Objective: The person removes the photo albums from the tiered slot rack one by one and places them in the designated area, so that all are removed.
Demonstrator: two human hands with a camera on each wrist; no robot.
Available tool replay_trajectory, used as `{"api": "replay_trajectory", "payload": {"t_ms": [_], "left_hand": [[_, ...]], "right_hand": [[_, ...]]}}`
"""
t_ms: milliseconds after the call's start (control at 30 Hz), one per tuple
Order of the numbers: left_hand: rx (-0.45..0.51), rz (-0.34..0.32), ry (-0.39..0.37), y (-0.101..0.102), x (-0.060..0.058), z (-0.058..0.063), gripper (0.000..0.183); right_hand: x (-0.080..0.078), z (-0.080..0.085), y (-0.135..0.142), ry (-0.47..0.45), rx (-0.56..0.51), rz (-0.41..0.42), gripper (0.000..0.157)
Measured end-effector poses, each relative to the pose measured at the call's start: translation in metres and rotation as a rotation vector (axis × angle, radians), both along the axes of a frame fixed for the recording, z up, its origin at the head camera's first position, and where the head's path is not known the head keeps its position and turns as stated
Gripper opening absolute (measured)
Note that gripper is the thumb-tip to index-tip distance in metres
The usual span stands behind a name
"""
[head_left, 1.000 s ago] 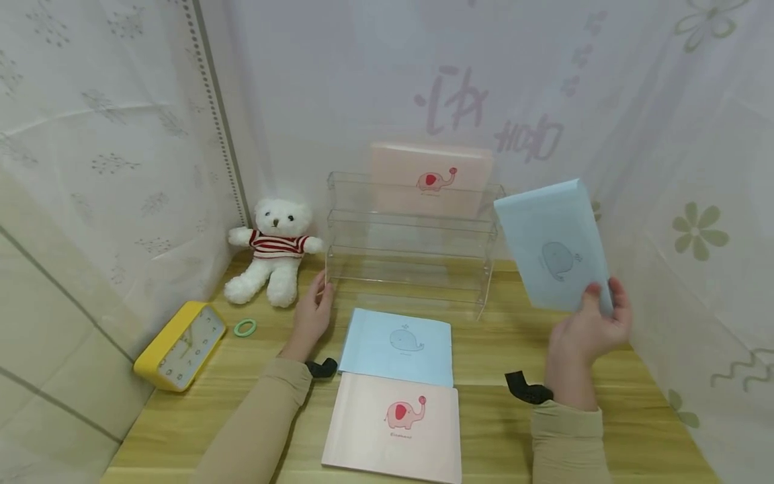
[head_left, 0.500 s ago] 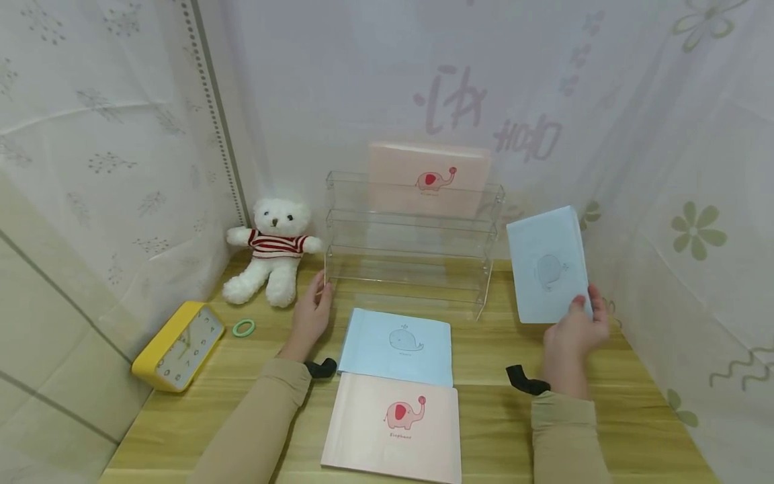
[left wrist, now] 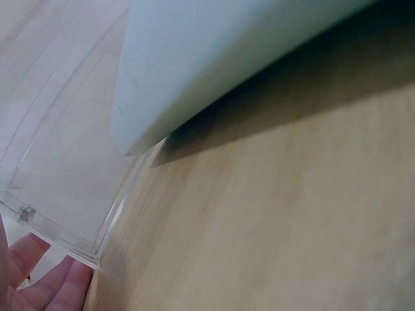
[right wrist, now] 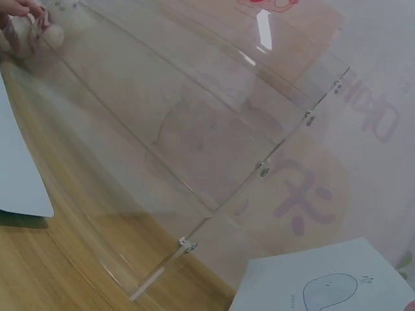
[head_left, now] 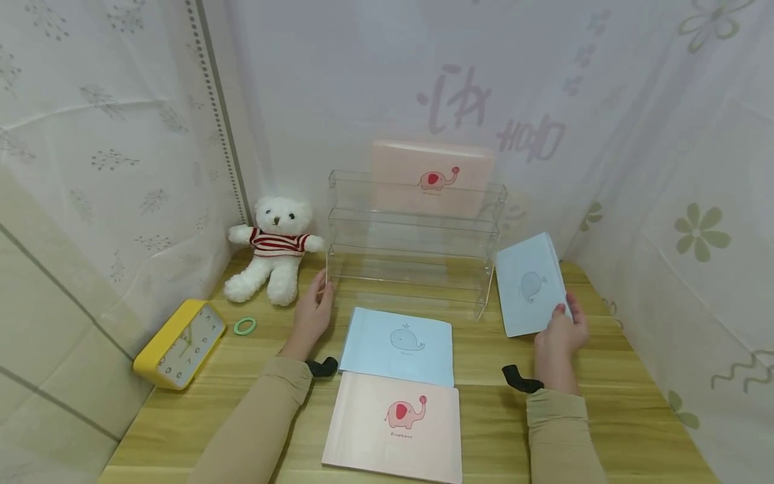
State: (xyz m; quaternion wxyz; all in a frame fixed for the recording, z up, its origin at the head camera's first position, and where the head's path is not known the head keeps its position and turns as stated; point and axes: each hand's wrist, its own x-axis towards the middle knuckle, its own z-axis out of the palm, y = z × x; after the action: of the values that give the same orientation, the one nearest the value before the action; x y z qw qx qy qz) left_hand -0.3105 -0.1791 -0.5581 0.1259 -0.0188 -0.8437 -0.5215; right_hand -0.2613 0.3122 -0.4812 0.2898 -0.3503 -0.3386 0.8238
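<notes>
A transparent tiered rack (head_left: 411,259) stands at the back of the table. My left hand (head_left: 311,312) holds its lower left side; in the left wrist view the fingers (left wrist: 55,282) are at the bottom edge of the side panel. To the right of the rack, my right hand (head_left: 561,336) grips a light blue whale notebook (head_left: 529,282) by its right edge, tilted and close to the rack's right end. That hand is almost wholly outside the right wrist view. A pink elephant notebook (head_left: 432,178) stands upright in the rack's top tier.
A second blue whale notebook (head_left: 399,346) lies before the rack, with another pink elephant notebook (head_left: 393,427) nearer me. At left are a white teddy bear (head_left: 278,252), a green ring (head_left: 244,327) and a yellow clock (head_left: 181,344). Curtains surround the wooden table (head_left: 496,430).
My right hand has lowered the blue notebook and brought it leftward, closer to the rack's right side. The left hand has stayed at the rack.
</notes>
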Motion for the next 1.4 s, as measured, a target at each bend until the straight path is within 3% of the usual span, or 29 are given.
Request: {"api": "replay_trajectory", "payload": {"t_ms": [200,300,400,600,933,1067,1400], "left_hand": [[0.006,-0.001,0.005,0.000,0.000,0.000,0.055],[0.004,0.002,0.004,-0.001,0.001,0.000,0.055],[-0.004,-0.002,0.003,-0.001,0.001,-0.001,0.056],[-0.006,-0.007,-0.005,-0.002,0.000,-0.001,0.056],[-0.004,-0.009,-0.012,-0.001,-0.001,-0.001,0.053],[-0.005,-0.012,-0.008,-0.001,-0.001,-0.002,0.054],[-0.002,-0.008,-0.001,-0.002,-0.002,-0.003,0.053]], "right_hand": [[-0.003,-0.006,0.006,-0.013,-0.047,0.065,0.036],[-0.006,-0.014,0.007,-0.040,-0.016,0.123,0.037],[-0.009,-0.025,0.006,-0.119,0.119,0.164,0.038],[-0.008,-0.044,-0.003,-0.280,0.537,0.231,0.043],[-0.003,-0.066,0.000,-0.295,1.004,0.264,0.049],[-0.005,-0.072,0.000,-0.311,1.112,0.257,0.050],[-0.007,-0.079,0.001,-0.350,1.217,0.280,0.053]]}}
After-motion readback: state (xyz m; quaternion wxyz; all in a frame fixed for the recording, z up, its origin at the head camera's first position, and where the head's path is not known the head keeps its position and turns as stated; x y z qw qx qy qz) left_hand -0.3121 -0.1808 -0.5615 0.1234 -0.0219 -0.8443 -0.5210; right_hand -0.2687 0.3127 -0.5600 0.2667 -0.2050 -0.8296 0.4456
